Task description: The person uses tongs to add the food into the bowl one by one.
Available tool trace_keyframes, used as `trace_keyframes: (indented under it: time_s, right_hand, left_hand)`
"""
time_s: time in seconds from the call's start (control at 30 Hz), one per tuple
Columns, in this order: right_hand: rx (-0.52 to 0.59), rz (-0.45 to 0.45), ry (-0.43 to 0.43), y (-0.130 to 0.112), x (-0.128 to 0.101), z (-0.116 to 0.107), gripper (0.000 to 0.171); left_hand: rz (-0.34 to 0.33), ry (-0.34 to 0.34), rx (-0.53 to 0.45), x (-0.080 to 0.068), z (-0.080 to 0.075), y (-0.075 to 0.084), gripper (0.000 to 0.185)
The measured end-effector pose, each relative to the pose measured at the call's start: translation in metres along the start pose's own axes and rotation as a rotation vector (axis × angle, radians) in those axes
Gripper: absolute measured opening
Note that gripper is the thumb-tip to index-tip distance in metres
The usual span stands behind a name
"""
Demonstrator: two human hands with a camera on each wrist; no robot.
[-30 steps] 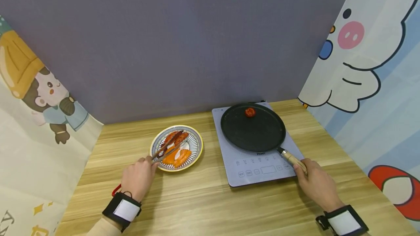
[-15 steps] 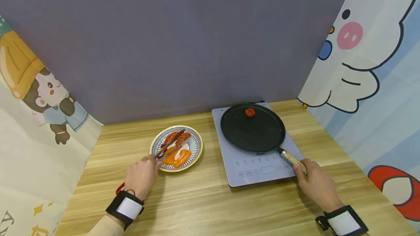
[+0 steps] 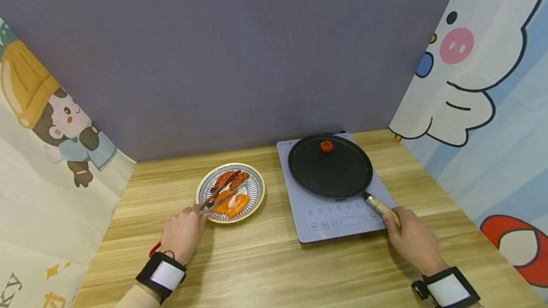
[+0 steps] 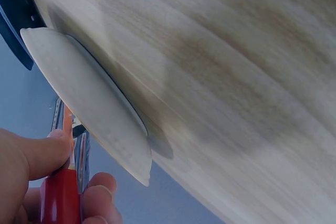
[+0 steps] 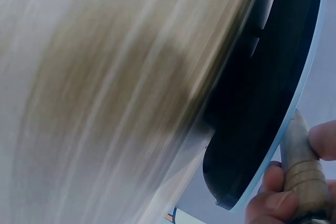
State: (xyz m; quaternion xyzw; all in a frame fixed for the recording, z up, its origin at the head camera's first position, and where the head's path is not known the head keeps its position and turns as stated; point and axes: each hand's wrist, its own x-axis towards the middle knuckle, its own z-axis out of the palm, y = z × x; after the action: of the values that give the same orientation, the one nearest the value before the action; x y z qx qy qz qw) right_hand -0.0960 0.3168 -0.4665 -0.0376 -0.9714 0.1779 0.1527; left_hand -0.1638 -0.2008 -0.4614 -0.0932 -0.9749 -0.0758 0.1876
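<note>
My left hand (image 3: 183,234) holds a pair of metal tongs (image 3: 220,188), whose arms reach over a patterned round plate (image 3: 258,203). A reddish-brown, sausage-like piece (image 3: 239,180) lies between the tong tips. Orange slices (image 3: 238,206) sit on the plate's near side, and more reddish pieces are partly hidden by the tongs. In the left wrist view, thumb and fingers surround the tongs' red end (image 4: 60,195). My right hand (image 3: 414,239) grips the wooden handle (image 3: 381,207) of a flat black pan (image 3: 329,172). Near the pan's far edge lies a small red tomato-like piece (image 3: 327,146).
The pan stands on a pale induction cooktop (image 3: 308,234) with touch controls along its front, right of the plate. A grey panel (image 3: 257,61) rises behind the wooden table (image 3: 257,270). Cartoon-printed sheets (image 3: 513,156) hang at both sides.
My left hand and the tongs have shifted slightly to the right. The sausage-like piece at the tong tips has moved a little to the right. My right hand and the pan stay put.
</note>
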Motion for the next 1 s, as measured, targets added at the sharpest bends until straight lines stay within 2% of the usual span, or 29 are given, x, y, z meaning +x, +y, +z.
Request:
trace_keyframes:
  time_s: [0.47,0.73,1.0]
  right_hand:
    - [0.004,-0.002,0.006,-0.0003,-0.0005,0.0008,0.031]
    - [0.005,0.0,0.0,-0.0011,-0.0004,0.0003,0.032]
    - [0.001,-0.002,0.003,-0.0008,-0.0004,0.0009,0.031]
  left_hand:
    - [-0.009,-0.012,-0.018,0.0016,0.0024,0.0001,0.033]
    - [0.009,0.01,0.001,-0.001,0.0023,-0.0008,0.033]
    - [-0.003,-0.007,0.002,-0.001,0.0033,-0.0009,0.031]
